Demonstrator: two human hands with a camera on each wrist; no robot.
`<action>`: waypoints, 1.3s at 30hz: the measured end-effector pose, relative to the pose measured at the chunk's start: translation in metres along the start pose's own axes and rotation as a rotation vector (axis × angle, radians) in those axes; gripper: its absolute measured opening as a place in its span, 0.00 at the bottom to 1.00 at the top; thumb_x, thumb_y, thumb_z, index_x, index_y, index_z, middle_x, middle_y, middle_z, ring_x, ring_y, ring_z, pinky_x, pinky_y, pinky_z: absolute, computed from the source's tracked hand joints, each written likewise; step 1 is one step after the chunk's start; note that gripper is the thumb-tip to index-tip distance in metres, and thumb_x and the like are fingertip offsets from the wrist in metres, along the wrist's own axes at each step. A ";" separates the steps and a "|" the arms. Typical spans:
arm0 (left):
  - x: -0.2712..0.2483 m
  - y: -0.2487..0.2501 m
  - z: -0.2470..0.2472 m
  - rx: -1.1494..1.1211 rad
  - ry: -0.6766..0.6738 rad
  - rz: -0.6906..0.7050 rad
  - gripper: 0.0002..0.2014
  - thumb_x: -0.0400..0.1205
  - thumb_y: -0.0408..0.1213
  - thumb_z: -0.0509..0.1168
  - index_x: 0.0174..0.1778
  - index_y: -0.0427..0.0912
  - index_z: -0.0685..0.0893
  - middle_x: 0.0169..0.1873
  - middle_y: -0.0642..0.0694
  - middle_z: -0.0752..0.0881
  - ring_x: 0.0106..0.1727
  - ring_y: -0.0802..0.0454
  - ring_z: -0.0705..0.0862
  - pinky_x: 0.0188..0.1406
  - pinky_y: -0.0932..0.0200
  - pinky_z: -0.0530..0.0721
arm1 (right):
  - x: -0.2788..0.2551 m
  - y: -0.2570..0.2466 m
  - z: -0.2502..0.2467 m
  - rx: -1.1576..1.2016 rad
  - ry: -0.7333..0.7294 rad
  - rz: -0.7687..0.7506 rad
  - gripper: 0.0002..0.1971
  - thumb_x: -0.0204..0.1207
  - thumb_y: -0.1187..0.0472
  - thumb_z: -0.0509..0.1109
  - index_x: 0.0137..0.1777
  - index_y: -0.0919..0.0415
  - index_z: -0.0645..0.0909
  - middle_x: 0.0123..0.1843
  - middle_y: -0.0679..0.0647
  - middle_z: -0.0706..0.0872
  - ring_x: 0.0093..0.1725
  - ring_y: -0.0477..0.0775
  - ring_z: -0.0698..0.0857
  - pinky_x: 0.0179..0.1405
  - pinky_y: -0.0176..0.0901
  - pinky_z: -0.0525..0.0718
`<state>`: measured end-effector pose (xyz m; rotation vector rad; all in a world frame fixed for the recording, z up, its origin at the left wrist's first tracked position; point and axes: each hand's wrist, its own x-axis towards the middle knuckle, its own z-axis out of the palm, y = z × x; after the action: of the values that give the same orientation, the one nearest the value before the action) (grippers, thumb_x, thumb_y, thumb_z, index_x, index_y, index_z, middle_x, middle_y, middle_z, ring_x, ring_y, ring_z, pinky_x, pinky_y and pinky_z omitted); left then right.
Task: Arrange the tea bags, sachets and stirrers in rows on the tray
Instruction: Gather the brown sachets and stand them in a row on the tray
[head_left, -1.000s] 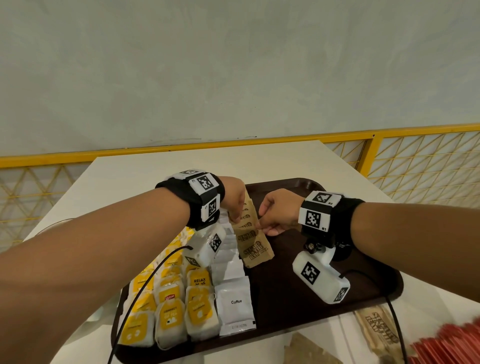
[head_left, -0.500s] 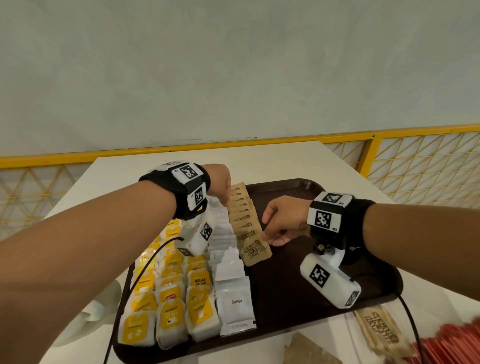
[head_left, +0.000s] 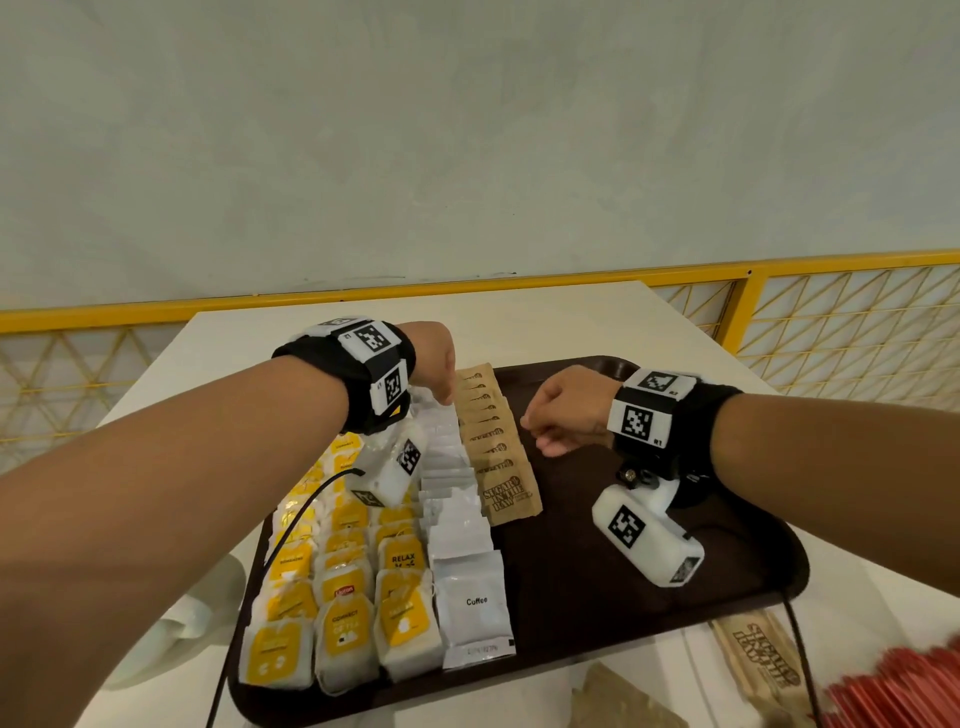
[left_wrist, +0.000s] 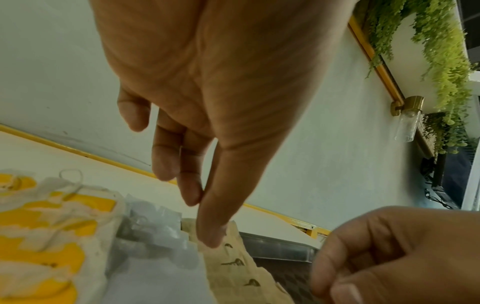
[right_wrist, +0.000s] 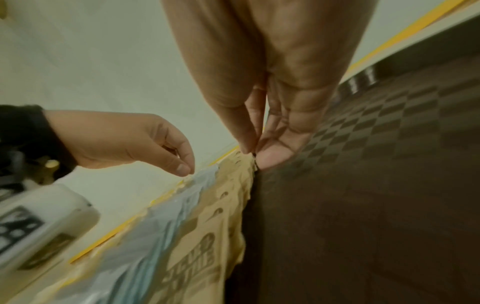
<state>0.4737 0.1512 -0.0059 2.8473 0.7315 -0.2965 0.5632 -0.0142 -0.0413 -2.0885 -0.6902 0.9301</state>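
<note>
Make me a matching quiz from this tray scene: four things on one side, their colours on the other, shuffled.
Things:
1. tea bags
2. coffee sachets
3. sugar sachets
4. tray

Colours:
a. dark brown
b. white
c. yellow labels
d. tan paper

Pairs: 1-c, 2-b, 3-d, 4-a

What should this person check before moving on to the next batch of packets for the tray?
1. Row of brown paper sugar sachets overlapped in a straight line: ok.
2. Left hand free: thumb tip still at the far sachet, nothing held: ok.
3. Right hand released: fingertips at the row's edge, grip cannot tell.
4. Bare space on the dark brown plastic tray right of the row: ok.
5. Loose brown sachet and red stirrers off the tray: not ok.
</note>
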 end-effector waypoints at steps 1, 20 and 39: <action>0.000 0.000 -0.001 0.001 0.007 -0.004 0.10 0.76 0.39 0.74 0.50 0.38 0.89 0.50 0.44 0.89 0.49 0.50 0.83 0.47 0.59 0.78 | 0.004 -0.001 -0.001 -0.003 0.042 -0.032 0.04 0.77 0.71 0.70 0.41 0.67 0.82 0.37 0.62 0.84 0.32 0.51 0.83 0.42 0.43 0.89; 0.003 -0.010 0.001 -0.008 0.009 -0.029 0.13 0.77 0.40 0.73 0.53 0.36 0.88 0.52 0.43 0.88 0.49 0.50 0.82 0.50 0.58 0.78 | 0.036 -0.021 0.015 0.012 0.157 -0.026 0.11 0.76 0.75 0.69 0.57 0.69 0.84 0.48 0.60 0.85 0.51 0.60 0.86 0.61 0.51 0.84; -0.143 0.029 -0.032 -0.197 -0.416 0.147 0.03 0.75 0.37 0.73 0.42 0.44 0.91 0.33 0.52 0.88 0.40 0.55 0.87 0.43 0.53 0.87 | -0.154 0.004 0.003 -0.659 -0.391 -0.165 0.13 0.73 0.57 0.77 0.56 0.57 0.85 0.48 0.51 0.91 0.46 0.48 0.89 0.49 0.38 0.88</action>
<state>0.3703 0.0683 0.0623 2.5147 0.4377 -0.7216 0.4701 -0.1238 0.0150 -2.3629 -1.5170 1.1332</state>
